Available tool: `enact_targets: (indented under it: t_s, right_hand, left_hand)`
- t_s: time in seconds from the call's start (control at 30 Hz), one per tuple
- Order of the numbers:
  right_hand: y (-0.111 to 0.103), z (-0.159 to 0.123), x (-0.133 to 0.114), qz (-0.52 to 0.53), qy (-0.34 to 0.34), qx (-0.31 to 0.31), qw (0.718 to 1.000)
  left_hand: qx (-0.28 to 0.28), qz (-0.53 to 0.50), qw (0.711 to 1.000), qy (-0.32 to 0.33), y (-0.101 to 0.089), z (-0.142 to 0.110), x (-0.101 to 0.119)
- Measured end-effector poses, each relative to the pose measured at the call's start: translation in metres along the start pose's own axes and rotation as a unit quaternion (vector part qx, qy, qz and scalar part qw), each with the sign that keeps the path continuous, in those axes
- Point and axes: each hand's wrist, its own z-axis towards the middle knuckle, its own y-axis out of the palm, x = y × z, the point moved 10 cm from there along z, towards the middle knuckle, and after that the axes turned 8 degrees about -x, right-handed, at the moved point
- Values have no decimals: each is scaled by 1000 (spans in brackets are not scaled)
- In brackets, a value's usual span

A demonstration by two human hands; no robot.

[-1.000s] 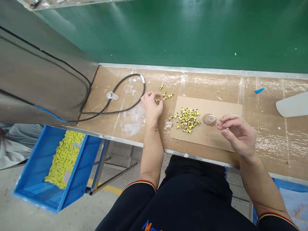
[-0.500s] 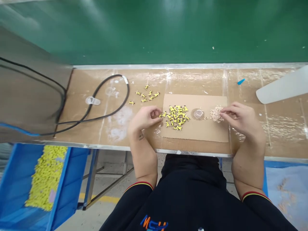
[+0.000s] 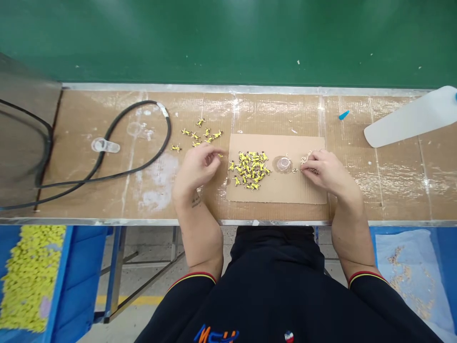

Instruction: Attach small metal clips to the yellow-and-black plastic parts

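Note:
My left hand (image 3: 198, 167) is over the table just left of the cardboard sheet (image 3: 278, 194), thumb and forefinger closed on a tiny yellow figure (image 3: 220, 155) that peeks out at the fingertips. A heap of similar yellow-and-black figures (image 3: 252, 169) lies on the sheet's left half. Right of it sits a small clear round dish (image 3: 283, 164). At the sheet's right side my right hand (image 3: 323, 171) has its fingertips pinched together at a pile of tiny pale pieces (image 3: 306, 157), partly covering it. Whatever is between those fingertips is too small to make out.
Several loose yellow figures (image 3: 200, 122) lie beyond my left hand. A black cable (image 3: 123, 114) loops at left over a clear plastic piece (image 3: 105, 146). A white bottle (image 3: 403, 121) and blue cap (image 3: 343, 115) lie at right. Blue bins (image 3: 80, 267) stand below the table edge.
My left hand has moved away from the heap toward the loose figures, a yellow figure at its fingertips. My right hand has moved further over the pale pile. The view has shifted.

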Motion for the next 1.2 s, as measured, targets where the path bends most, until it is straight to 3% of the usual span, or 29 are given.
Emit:
enact_targets:
  t_s: [0.13,0.27,0.37,0.47,0.63,0.87,1.0,1.1,1.2]
  right_hand:
    - [1,0,-9,-53,8,-18,998]
    - [-19,-4,-14,15,-14,31,999]
    - [-42,-13,-11,149,-45,120,980]
    - [-52,-23,-3,275,-61,191,940]
    - [-56,-30,2,383,-60,271,881]
    - [-50,-21,-18,379,-76,261,885]
    - [-40,-17,-26,387,-76,246,885]
    - [-34,-15,-25,441,-66,245,861]
    - [-28,-13,-26,501,-69,227,832]
  left_hand:
    - [157,-124,979,34,-20,-3,4]
    - [212,-334,917,54,-14,-3,8]
    - [165,-471,862,85,5,3,24]
    - [83,-567,816,80,33,10,42]
    - [-22,-619,784,44,76,15,64]
    - [-89,-659,747,24,104,10,87]
    - [-142,-689,710,38,116,5,104]
    - [-173,-677,711,76,121,0,116]
    - [-176,-621,756,111,123,-5,121]
